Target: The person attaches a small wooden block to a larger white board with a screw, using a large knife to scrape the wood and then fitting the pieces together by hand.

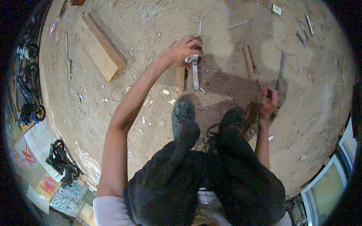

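My left hand (184,52) reaches far forward with its fingers curled round a dark piece, mostly hidden, at the upper end of a pale metal-looking strip (195,77). Beside that strip, on its left, a short wooden slat (180,80) lies on the ground, pointing back toward my left shoe (183,111). On the other side, my right hand (268,103) is low near the ground with its fingers bent inward; what they close on cannot be made out. A long dark narrow bar (280,69) extends forward just beyond it.
A thick wooden beam (98,49) lies at the left. A narrow wooden strip (249,60) is forward of my right shoe (234,117). Thin pale sticks (237,25) and scraps litter the dirt ground. White-framed panels (326,188) stand at the lower right; dark machinery (64,162) lies lower left.
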